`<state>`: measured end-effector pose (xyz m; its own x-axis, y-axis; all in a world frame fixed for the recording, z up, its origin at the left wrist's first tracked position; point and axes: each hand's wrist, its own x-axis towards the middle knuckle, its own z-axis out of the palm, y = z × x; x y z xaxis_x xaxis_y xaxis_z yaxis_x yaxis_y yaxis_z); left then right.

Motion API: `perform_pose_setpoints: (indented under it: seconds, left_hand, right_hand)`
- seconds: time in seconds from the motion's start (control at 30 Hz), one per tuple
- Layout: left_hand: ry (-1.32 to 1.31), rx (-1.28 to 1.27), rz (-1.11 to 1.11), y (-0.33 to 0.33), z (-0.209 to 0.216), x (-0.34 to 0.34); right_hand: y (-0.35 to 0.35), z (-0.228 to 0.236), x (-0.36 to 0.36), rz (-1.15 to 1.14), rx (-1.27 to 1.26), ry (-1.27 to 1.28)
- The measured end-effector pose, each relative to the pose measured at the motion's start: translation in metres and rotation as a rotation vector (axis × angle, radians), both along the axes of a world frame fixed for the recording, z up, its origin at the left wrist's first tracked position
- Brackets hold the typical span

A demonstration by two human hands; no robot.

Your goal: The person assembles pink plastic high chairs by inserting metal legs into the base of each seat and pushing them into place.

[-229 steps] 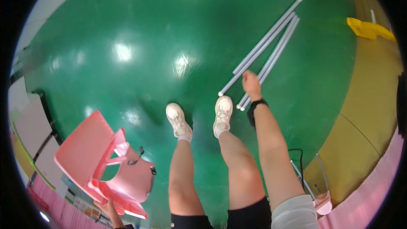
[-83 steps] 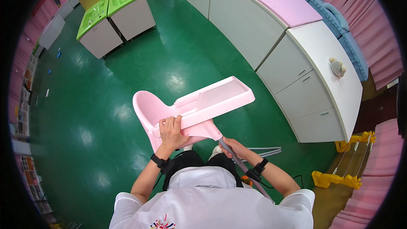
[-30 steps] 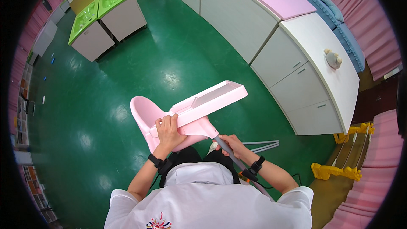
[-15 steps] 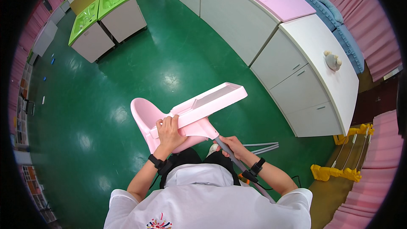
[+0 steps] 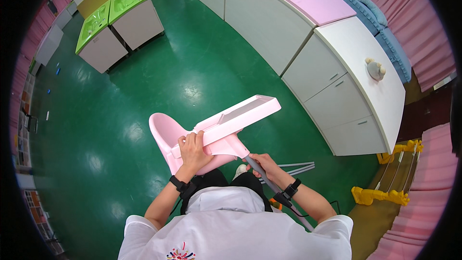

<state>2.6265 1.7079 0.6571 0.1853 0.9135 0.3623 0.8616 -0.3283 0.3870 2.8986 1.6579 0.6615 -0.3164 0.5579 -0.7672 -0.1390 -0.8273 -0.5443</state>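
Note:
A pink child's high chair (image 5: 163, 127) is tipped on its side in front of my body, its tray (image 5: 248, 118) slanting up to the right. My left hand (image 5: 193, 154) grips the chair's edge beside the tray, fingers bent over the top. A grey leg (image 5: 256, 167) is fitted into the pink socket at the chair's lower right. Around that leg, close below the socket, my right hand (image 5: 268, 166) is closed; some of its fingers are hidden. More grey legs (image 5: 298, 167) lie low beyond my right hand.
White cabinets (image 5: 337, 96) curve along the right, with a small plush toy (image 5: 375, 69) on top. Play sinks with green tops (image 5: 126, 2) stand at the far left. A yellow-ended rack (image 5: 380, 196) is at right, beside pink curtains (image 5: 409, 221). Small items lie on the green floor (image 5: 120, 101).
The surroundings have shifted very slightly left in view. Both hands keep their hold on the chair, and the chair has hardly moved.

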Motion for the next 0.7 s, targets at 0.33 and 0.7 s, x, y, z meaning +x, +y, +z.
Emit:
perform_pose_setpoints:
  seconds: [0.33, 0.7]
  left_hand:
    - [-0.003, 0.028, -0.023, 0.009, -0.004, 0.002]
    - [0.009, 0.000, -0.039, 0.027, -0.015, 0.012]
  right_hand:
    - [0.015, -0.005, -0.004, -0.015, -0.064, 0.197]
    - [0.025, -0.018, -0.002, 0.037, 0.134, 0.005]
